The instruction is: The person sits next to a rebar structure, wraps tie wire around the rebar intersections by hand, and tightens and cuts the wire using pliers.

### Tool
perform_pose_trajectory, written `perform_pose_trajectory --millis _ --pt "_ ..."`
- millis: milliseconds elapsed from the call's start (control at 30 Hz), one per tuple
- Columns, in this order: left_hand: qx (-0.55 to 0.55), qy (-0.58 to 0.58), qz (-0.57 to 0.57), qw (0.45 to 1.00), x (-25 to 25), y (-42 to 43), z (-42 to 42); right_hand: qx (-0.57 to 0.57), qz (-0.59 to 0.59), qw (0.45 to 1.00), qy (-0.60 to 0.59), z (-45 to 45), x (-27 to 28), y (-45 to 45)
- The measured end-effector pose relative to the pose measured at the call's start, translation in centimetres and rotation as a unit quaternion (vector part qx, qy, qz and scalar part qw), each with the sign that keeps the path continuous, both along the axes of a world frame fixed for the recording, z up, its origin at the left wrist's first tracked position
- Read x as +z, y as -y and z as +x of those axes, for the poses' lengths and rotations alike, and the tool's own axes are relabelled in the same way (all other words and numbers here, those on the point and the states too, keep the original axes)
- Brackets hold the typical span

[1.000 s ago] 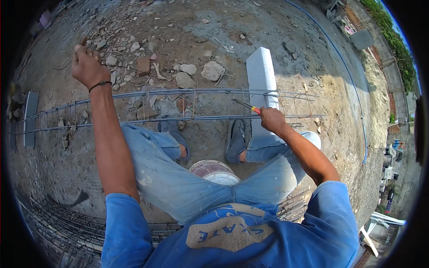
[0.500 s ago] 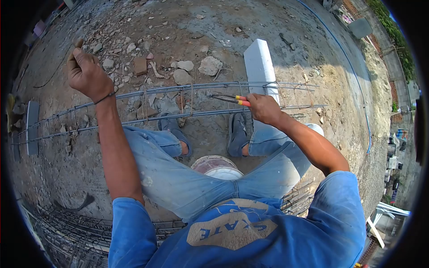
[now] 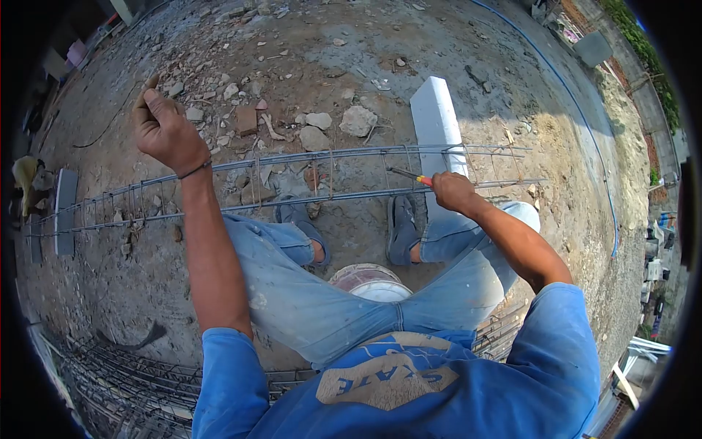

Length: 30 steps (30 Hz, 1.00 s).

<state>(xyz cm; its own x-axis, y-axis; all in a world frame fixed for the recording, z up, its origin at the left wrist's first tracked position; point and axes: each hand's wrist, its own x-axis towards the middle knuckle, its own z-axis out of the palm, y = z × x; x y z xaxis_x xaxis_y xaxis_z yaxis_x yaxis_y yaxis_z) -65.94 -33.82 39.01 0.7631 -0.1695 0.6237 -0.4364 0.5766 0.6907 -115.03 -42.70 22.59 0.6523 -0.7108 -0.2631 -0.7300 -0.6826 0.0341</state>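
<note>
My right hand point(image 3: 453, 192) is wrapped round the red-and-yellow handles of a pair of pliers point(image 3: 411, 175), whose dark end points left over the rebar cage. The long rebar cage point(image 3: 292, 158) of thin bars and square stirrups lies across in front of my knees. It rests on a white foam block point(image 3: 437, 110) at the right and a grey block point(image 3: 66, 212) at the left. Raised above the cage's far bars, my left hand point(image 3: 170, 133) is closed, thumb against the fingers. What it pinches, if anything, is too small to make out; a thin dark line runs near it.
I sit on a bucket point(image 3: 369, 282) with my feet by the cage. Stones point(image 3: 358, 121) and a broken brick point(image 3: 246, 120) litter the dirt beyond. A blue hose point(image 3: 581, 102) runs along the right. More rebar point(image 3: 146, 384) lies behind me at the left.
The view has shifted, so the scene sits slightly lower and to the right. The pliers' two handles, spread before, now look closed together. My left hand stays raised and closed.
</note>
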Motion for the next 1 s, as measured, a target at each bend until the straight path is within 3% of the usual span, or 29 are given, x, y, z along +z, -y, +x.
perform_pose_trajectory --millis 100,167,300,367,500,600,633,667,733,800,867,1000 --pt "-0.005 0.005 0.013 1.0 -0.1 0.4 -0.6 0.008 -0.021 0.999 -0.033 3.5 3.7 -1.7" --pt "-0.043 -0.005 0.001 0.999 -0.2 0.7 -0.8 0.021 -0.033 0.997 0.065 5.2 5.4 -2.9" --pt "-0.029 0.012 0.016 0.999 0.1 1.1 -1.9 0.072 -0.067 0.99 0.103 1.4 2.3 -1.6" --pt "-0.024 0.022 0.014 0.999 0.0 1.6 -1.8 0.037 -0.056 0.998 0.014 -2.1 -0.9 0.5" --pt "-0.033 0.03 0.021 0.999 0.4 0.7 -2.8 0.015 -0.039 0.998 0.056 -2.5 -1.3 -0.7" --pt "-0.019 0.038 0.033 0.999 0.7 0.6 -2.8 -0.144 0.055 0.978 0.142 -2.6 -2.3 -0.8" --pt "-0.023 0.038 0.03 0.999 0.7 0.6 -2.8 -0.205 0.066 0.95 0.227 -2.8 -3.2 -1.4" --pt "-0.026 0.039 0.027 0.999 0.7 0.7 -2.8 -0.208 0.065 0.948 0.233 -3.0 -3.9 -1.1" --pt "-0.034 0.056 0.027 0.997 1.1 0.7 -3.3 -0.385 -0.03 0.864 0.323 -3.1 -4.4 -1.2" --pt "-0.042 0.065 0.052 0.996 1.5 0.4 -4.5 -0.454 -0.04 0.844 0.284 -4.3 -4.0 0.1" --pt "-0.063 0.082 0.054 0.993 2.1 0.3 -6.0 -0.517 -0.124 0.827 0.182 -5.8 -3.9 0.8" --pt "-0.138 0.164 0.082 0.973 1.5 -1.2 -11.2 -0.524 -0.175 0.826 0.11 -7.8 -5.8 -0.1"
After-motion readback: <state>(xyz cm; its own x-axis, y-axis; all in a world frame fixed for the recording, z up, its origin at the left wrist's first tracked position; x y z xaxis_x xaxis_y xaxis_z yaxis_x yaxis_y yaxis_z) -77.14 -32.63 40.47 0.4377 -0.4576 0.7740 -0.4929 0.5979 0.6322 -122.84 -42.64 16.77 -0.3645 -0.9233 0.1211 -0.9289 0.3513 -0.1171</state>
